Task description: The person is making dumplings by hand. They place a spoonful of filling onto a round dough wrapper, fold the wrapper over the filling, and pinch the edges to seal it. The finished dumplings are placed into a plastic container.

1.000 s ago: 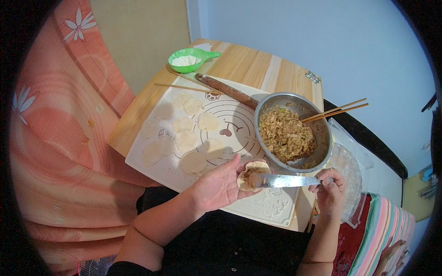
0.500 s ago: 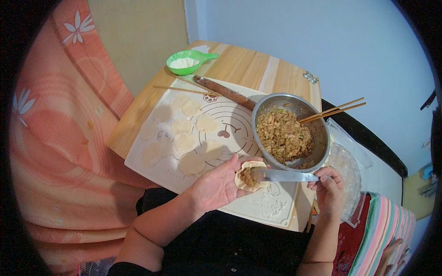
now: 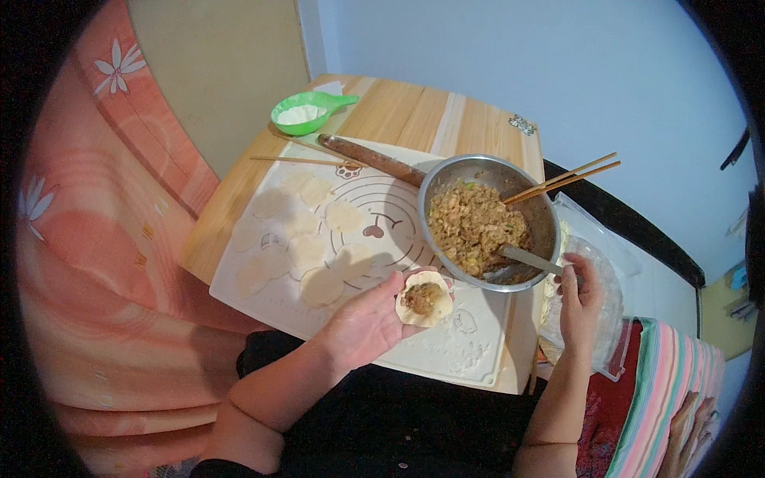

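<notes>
Across the palm and fingers of my left hand (image 3: 368, 323) lies a round dumpling wrapper (image 3: 441, 305) with a lump of brown meat filling in its middle. The wrapper is cupped but unfolded, and my thumb rests at its edge. My right hand (image 3: 582, 291) grips the handle end of a flat metal knife (image 3: 532, 259). The knife's tip is sunk in the minced filling (image 3: 474, 223) inside a steel bowl (image 3: 551, 219). More round wrappers (image 3: 321, 287) lie spread over the white kneading mat (image 3: 478, 319), several of them touching or overlapping.
A pair of chopsticks (image 3: 570, 179) leans in the bowl. Behind the mat's wrappers lies a rolling pin (image 3: 370, 157), near a green scoop (image 3: 315, 111) of flour and loose chopsticks (image 3: 291, 160). A clear plastic container (image 3: 610, 295) stands right of the wooden table (image 3: 398, 107).
The knife has left the wrapper in my left hand and moved up and right into the bowl's filling. The wrapper now sits uncovered in my palm. The whole view has shifted slightly.
</notes>
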`<move>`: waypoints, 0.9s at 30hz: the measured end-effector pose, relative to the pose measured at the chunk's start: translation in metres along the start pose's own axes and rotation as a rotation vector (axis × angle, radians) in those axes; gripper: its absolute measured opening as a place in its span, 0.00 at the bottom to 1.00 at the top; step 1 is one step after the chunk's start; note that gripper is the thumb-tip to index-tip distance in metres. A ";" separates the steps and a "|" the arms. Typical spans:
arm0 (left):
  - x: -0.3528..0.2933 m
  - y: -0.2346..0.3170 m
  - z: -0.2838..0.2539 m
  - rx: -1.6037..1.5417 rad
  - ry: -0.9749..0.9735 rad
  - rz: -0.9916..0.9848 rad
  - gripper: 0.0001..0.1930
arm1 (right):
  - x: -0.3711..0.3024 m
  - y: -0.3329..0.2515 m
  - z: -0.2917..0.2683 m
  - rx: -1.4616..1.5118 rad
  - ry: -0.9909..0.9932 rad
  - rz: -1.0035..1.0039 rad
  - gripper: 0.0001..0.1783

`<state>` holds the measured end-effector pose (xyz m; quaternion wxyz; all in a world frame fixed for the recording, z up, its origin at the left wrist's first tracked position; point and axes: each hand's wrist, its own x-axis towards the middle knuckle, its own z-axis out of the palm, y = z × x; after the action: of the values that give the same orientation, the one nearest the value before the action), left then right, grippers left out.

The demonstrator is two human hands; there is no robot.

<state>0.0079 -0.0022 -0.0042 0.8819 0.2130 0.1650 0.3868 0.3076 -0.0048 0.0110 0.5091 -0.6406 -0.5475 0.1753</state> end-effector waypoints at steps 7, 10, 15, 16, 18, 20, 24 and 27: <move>-0.002 0.001 0.003 -0.019 -0.018 -0.007 0.24 | -0.036 -0.023 0.016 -0.286 0.114 -0.574 0.20; 0.000 -0.003 0.002 0.027 -0.014 -0.013 0.27 | -0.044 -0.052 0.040 -0.325 -0.272 -1.105 0.15; -0.005 -0.004 0.009 -0.002 0.008 -0.036 0.24 | -0.055 -0.053 0.063 -0.384 -0.189 -1.242 0.15; -0.006 -0.004 0.010 0.008 0.013 -0.043 0.24 | -0.056 -0.054 0.063 -0.398 -0.200 -1.257 0.15; -0.006 -0.007 0.010 0.027 0.011 -0.052 0.23 | -0.056 -0.054 0.065 -0.391 -0.205 -1.261 0.14; -0.005 -0.010 0.007 0.044 -0.002 -0.057 0.23 | -0.057 -0.055 0.066 -0.379 -0.212 -1.264 0.13; -0.007 -0.012 0.006 0.070 0.017 -0.068 0.24 | -0.061 -0.055 0.069 -0.326 -0.212 -1.206 0.12; -0.009 -0.014 0.008 0.079 0.022 -0.036 0.23 | -0.064 -0.056 0.073 -0.219 -0.229 -1.064 0.14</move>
<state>0.0141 -0.0192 -0.0037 0.8778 0.2406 0.1936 0.3661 0.1992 -0.0342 0.0066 0.3953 -0.3017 -0.8623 -0.0955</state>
